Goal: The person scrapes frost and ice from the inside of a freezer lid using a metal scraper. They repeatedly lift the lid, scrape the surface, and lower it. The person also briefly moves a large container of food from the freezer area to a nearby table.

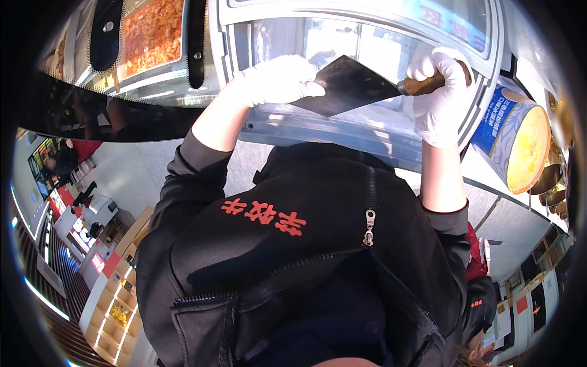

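Observation:
My right hand (440, 91), in a white glove, grips the wooden handle (424, 85) of a scraper with a wide, dark, flat metal blade (351, 87). At the blade's far end my left hand (282, 81), also white-gloved, has its fingers and thumb closed on the edge. The curled fingers hide part of that end. Both hands hold the scraper level above the open top of a chest freezer (330, 130) with a clear sliding lid (367, 11). Frosty white surfaces show inside, washed out by glare.
Right of the freezer stands a blue and white ice cream tub (497, 119) with a yellow top. At upper left, a tray of orange-red chopped food (153, 34) lies behind glass. Another person in dark and red clothing (479, 293) is behind me on the right.

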